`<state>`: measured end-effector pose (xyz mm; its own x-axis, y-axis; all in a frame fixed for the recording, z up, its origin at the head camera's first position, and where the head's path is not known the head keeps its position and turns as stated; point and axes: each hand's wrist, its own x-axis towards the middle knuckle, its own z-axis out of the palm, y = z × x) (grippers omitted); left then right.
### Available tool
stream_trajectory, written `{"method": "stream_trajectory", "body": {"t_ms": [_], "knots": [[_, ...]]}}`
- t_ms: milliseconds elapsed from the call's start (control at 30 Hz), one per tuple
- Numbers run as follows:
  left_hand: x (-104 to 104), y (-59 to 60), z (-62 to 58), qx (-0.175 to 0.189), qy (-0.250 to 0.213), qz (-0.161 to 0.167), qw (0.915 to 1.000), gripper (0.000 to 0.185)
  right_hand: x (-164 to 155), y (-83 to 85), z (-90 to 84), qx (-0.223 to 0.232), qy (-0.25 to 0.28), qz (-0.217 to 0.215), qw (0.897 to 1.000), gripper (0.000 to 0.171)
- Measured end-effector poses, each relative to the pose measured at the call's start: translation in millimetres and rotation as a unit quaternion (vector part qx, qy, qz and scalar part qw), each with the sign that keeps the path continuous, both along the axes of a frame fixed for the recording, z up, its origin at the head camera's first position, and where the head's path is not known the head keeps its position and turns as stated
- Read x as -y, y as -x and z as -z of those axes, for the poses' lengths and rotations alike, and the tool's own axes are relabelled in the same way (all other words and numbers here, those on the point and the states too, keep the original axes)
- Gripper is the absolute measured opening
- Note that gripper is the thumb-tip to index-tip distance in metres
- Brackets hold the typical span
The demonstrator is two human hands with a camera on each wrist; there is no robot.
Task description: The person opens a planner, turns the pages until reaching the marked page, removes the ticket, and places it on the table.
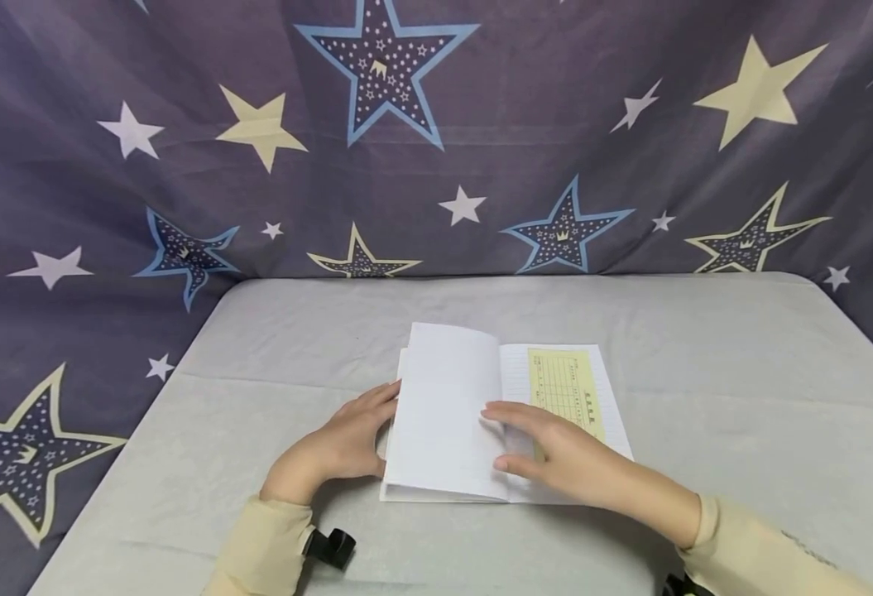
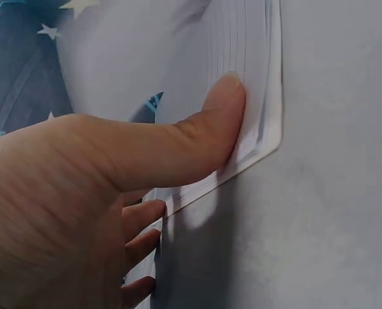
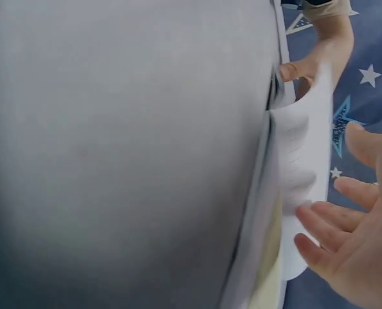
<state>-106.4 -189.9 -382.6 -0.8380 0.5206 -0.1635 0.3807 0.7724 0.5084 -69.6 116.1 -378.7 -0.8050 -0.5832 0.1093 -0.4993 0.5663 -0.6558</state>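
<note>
I am keeping the notebook lying open in the middle of the grey table, just in front of me, so both hands can get at it. My left hand is resting at the left edge, its thumb pressing on the page stack so the book is not sliding or flipping shut. My right hand is lying open across the gutter, straight fingers touching a raised page to keep it from falling back. That page is arching up, which is leaving the yellow slip showing on the right-hand page. Behind the table a star-print cloth is hanging as a backdrop.
</note>
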Motion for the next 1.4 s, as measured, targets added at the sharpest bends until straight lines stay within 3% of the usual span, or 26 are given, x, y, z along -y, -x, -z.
{"method": "stream_trajectory", "body": {"t_ms": [167,300,567,733,933,1133,1400], "knots": [[6.0,2.1,-1.7,-0.013,0.0,-0.006,0.9999,0.087,-1.9,-2.4,3.6,0.008,-0.037,-0.026,0.999,0.049],[13.1,3.4,-6.5,-0.026,-0.002,-0.037,0.999,0.076,-3.7,-3.7,4.4,0.013,-0.044,-0.05,0.998,0.041],[10.2,6.2,-9.7,-0.085,-0.038,-0.066,0.9935,0.046,-1.7,-6.5,4.9,0.002,-0.087,-0.081,0.993,0.045],[-5.9,1.9,-5.9,-0.085,-0.034,-0.028,0.9954,0.051,-2.4,-6.3,5.3,0.003,-0.09,-0.081,0.993,0.044],[-14.1,-0.1,6.9,-0.082,-0.004,0.023,0.9963,0.068,-17.3,-3.8,3.4,-0.004,-0.048,-0.087,0.995,0.034],[-14.1,1.0,10.2,-0.091,0.002,0.024,0.9956,0.071,-61.8,-0.2,4.4,-0.052,-0.055,-0.043,0.996,0.038],[-14.8,1.2,10.2,-0.074,-0.001,0.015,0.9972,0.07,-118.2,1.7,17.5,-0.087,-0.077,-0.011,0.993,0.07]]}}
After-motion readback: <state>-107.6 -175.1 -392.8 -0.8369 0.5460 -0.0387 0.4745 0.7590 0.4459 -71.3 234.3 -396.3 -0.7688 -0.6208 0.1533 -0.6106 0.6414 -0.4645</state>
